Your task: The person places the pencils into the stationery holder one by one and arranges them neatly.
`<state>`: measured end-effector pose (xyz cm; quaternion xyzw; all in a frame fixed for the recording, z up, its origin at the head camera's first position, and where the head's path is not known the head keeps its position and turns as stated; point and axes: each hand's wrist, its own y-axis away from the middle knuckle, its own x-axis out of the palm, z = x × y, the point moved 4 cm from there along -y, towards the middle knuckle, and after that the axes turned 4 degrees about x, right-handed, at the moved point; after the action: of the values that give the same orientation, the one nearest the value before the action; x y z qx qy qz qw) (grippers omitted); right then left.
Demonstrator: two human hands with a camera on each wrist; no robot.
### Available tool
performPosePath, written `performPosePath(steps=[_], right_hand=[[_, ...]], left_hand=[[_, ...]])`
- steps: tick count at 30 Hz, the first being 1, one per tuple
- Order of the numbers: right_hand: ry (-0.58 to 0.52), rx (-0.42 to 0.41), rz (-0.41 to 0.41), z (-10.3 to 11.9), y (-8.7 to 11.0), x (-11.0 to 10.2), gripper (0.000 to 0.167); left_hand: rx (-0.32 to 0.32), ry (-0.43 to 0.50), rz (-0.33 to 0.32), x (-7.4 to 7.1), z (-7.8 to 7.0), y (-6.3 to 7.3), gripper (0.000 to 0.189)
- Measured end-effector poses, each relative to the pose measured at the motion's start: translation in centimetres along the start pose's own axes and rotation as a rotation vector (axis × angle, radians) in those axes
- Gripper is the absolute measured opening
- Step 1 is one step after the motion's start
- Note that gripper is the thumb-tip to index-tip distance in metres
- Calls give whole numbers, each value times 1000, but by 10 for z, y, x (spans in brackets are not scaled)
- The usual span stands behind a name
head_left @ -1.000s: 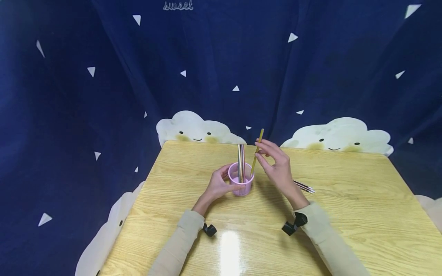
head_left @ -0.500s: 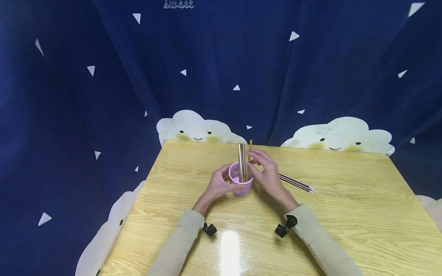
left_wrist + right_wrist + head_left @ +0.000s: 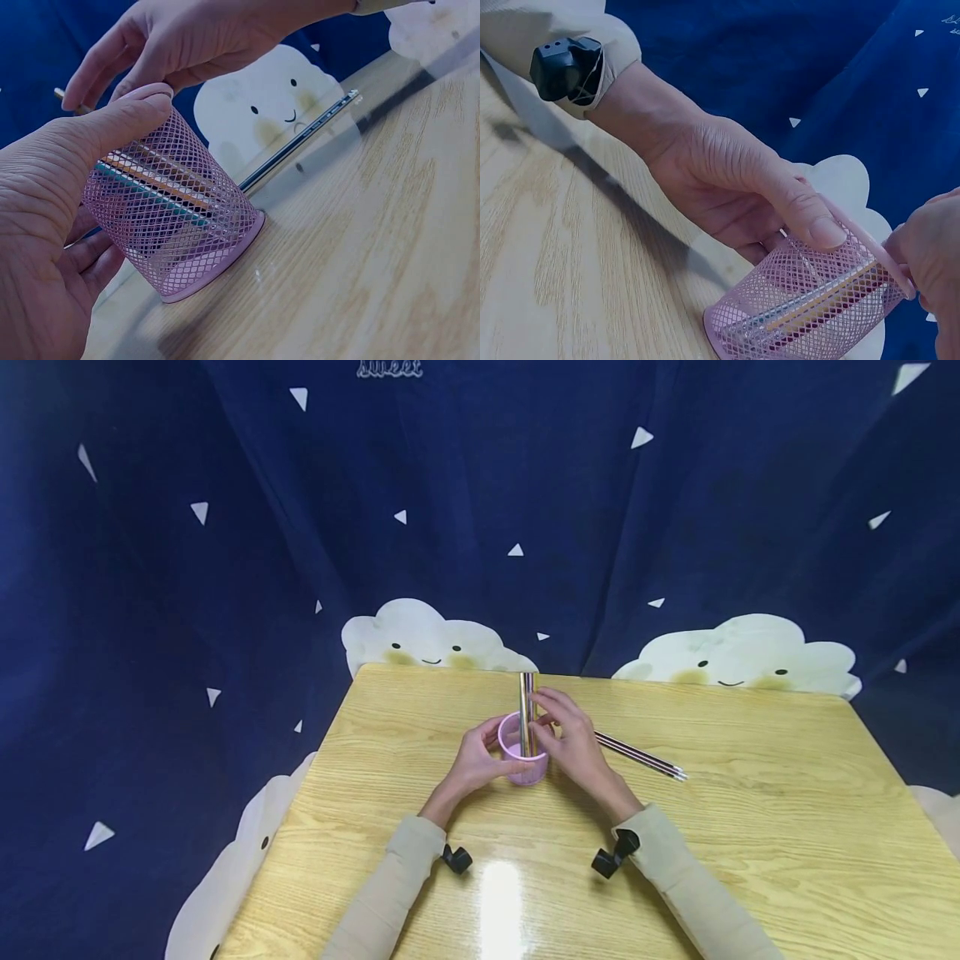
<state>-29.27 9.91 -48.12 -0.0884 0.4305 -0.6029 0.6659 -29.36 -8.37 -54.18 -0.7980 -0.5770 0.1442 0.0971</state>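
Note:
A pink mesh pencil cup (image 3: 527, 772) stands on the table with several upright pencils (image 3: 524, 710) leaning together inside it. My left hand (image 3: 475, 760) grips the cup from the left, its thumb across the near side by the rim, as the left wrist view also shows. At the cup's mouth, my right hand (image 3: 572, 743) pinches a yellow pencil (image 3: 536, 681), which stands in the cup against the others. The pencil's lower part is hidden behind the fingers. Through the mesh, orange and teal pencils (image 3: 161, 187) show in the left wrist view.
A few dark striped pencils (image 3: 640, 755) with white ends lie on the wooden table (image 3: 750, 827), right of the cup and partly behind my right hand. A dark blue curtain (image 3: 480, 485) with white clouds hangs behind the table's far edge.
My right hand has moved left and down with the yellow pencil, bringing it upright against the other pencils in the cup. More of the pencils on the table shows. The left hand stays put.

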Motion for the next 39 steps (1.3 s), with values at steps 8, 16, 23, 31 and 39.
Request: performPosePath(steps=[8, 16, 23, 31, 39], right_hand=[[47, 23, 21, 2, -1, -1, 46], [106, 27, -51, 0, 4, -14, 36], [169, 39, -85, -21, 22, -31, 37], [331, 161, 68, -48, 52, -46, 39], [550, 186, 177, -62, 91, -53, 37]], left_hand=[[-8, -6, 5, 1, -1, -2, 79], [-14, -10, 1, 1, -1, -3, 81], [-16, -19, -9, 2, -1, -3, 81], [-27, -11, -16, 1, 0, -5, 81], [-34, -33, -12, 0, 1, 0, 83]])
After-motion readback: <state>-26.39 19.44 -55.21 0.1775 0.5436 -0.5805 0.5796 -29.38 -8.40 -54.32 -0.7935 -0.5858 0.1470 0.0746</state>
